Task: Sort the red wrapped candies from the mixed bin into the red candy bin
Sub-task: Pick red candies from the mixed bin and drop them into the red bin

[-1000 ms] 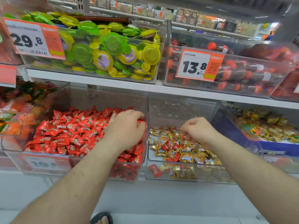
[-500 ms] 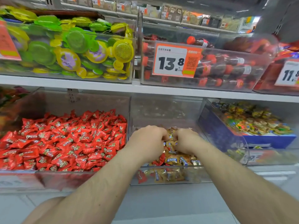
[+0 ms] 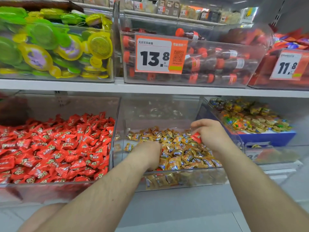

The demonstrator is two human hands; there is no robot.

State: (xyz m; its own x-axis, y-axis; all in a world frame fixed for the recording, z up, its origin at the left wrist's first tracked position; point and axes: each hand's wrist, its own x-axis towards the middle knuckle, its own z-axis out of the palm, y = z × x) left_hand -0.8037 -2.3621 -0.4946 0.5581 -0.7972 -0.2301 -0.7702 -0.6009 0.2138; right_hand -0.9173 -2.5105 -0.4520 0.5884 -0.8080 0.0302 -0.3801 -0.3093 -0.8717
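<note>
Red bin (image 3: pixel 115 131) sits left of the mixed bin (image 3: pixel 184 180), touching it. Both hands have moved into the mixed bin: the left hand (image 3: pixel 147 154) is dug into the gold candies (image 3: pixel 177 148), fingers hidden, grip unclear; the right hand (image 3: pixel 210 136) now pinches a red candy (image 3: pixel 196 136), ready to carry left.

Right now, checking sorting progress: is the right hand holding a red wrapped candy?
Yes, the right hand pinches a red wrapped candy above the clear plastic mixed bin.
</note>
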